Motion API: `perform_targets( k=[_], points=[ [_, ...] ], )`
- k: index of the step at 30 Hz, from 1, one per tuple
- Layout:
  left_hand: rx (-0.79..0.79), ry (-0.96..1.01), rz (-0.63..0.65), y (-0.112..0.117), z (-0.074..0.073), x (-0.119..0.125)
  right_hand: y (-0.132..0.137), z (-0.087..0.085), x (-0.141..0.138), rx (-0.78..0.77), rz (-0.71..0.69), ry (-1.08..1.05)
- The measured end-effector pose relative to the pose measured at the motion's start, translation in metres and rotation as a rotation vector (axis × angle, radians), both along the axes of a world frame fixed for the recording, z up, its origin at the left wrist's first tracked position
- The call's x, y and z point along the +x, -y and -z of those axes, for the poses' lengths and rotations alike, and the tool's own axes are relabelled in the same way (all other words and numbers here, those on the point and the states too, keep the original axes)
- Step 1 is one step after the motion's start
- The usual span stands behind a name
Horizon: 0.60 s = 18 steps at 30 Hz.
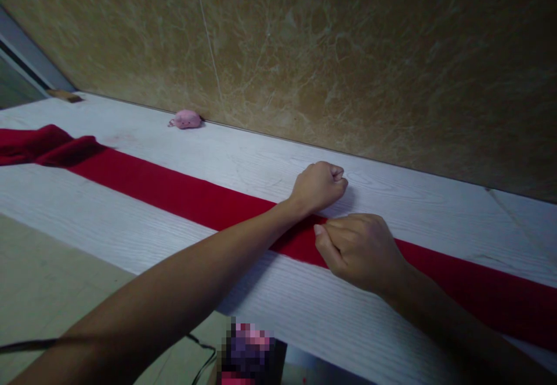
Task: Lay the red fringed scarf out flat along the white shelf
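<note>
A long red cloth strip (165, 184) lies across the white wood-grain table (243, 164), flat for most of its length and bunched into folds at the left end. My left hand (319, 186) is closed in a fist just past the strip's far edge, its forearm crossing over the cloth. Closer to me, my right hand (361, 251) is also a fist, above the strip and covering part of it. The cloth shows no pinch or pull at either fist. Whether the right hand touches it, I cannot tell.
A small pink plush toy (187, 119) sits against the brown marbled wall (348, 65). At the far left corner lies a small brown block (65, 95). Below the table's front edge are a dark cable (30, 345) and a pixelated patch (249, 353).
</note>
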<state>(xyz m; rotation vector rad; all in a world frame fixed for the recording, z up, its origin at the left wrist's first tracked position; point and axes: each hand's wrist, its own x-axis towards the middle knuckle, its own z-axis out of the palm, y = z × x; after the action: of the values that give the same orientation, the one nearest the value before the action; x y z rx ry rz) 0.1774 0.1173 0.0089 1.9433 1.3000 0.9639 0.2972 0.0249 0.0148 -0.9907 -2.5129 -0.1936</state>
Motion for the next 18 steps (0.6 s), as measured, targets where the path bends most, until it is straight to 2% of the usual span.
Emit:
perform_targets(
  k=[2, 7, 13, 18],
  points=[
    [0.003, 0.011, 0.004, 0.0001, 0.0005, 0.0001, 0.0003, -0.0014, -0.0006, 0.007, -0.001, -0.022],
    [0.023, 0.04, 0.012, -0.0004, 0.0027, 0.0006, 0.0007, 0.0001, -0.0026, -0.129, 0.094, 0.207],
    [0.02, 0.042, 0.015, -0.0009, 0.0033, 0.0004, 0.0019, -0.0047, -0.0002, -0.06, 0.018, 0.024],
    [0.02, 0.044, 0.019, -0.0016, 0.0041, 0.0007, 0.003, -0.0054, -0.0068, -0.229, 0.128, 0.298]
  ],
)
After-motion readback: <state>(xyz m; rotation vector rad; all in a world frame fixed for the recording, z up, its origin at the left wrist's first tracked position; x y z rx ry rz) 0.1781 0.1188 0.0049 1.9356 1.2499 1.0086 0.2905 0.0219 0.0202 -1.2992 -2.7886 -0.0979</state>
